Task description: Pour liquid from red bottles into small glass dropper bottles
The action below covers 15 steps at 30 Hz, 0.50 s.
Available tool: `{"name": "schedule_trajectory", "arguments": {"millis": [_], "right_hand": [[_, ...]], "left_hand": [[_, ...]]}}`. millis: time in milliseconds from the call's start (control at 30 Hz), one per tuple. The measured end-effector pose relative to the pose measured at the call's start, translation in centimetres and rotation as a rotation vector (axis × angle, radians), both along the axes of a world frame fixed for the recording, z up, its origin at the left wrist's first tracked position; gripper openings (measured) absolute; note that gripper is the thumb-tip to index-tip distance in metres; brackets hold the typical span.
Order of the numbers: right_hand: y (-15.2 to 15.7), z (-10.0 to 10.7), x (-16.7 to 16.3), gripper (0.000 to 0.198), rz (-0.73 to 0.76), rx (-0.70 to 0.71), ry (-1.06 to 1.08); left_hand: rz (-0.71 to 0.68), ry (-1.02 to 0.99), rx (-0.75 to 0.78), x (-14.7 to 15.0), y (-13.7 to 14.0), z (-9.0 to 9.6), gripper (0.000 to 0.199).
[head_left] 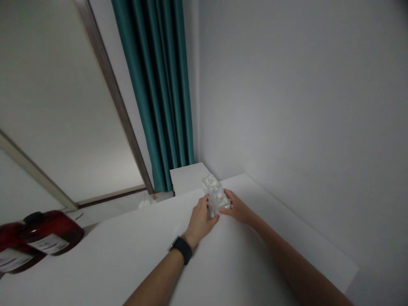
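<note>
Clear moulded plastic pack [219, 198] sits between your hands, over the white tabletop [127, 255]: your left hand [201, 219] has its fingers closed on its left side, your right hand [238, 208] grips its right side. A black-strapped smartwatch [184, 250] circles your left wrist. Well left of that hand are red bottles [70, 229]; beyond both hands hangs a teal curtain [162, 106].

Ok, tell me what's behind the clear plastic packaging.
Around the clear plastic packaging, the white tabletop and, beyond, a smaller white surface show; what it directly covers can't be told.
</note>
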State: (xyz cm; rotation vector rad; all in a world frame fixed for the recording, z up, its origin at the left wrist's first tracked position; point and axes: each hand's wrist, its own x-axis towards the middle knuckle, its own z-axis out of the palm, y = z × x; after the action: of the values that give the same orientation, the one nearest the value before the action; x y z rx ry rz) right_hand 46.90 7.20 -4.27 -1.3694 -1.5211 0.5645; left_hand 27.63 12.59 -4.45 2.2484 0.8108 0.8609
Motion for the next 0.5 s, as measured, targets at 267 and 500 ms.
{"name": "schedule_trajectory", "arguments": {"millis": [267,500], "right_hand": [[1.5,-0.5,2.0,0.073,-0.031,0.010,-0.026],[2.0,-1.5,2.2,0.079,-0.001,-0.009,-0.002]], "left_hand": [[0.102,0.058,0.102,0.9,0.8,-1.0,0.072],[0.145,0.079,0.169,0.9,1.5,-1.0,0.068]]}}
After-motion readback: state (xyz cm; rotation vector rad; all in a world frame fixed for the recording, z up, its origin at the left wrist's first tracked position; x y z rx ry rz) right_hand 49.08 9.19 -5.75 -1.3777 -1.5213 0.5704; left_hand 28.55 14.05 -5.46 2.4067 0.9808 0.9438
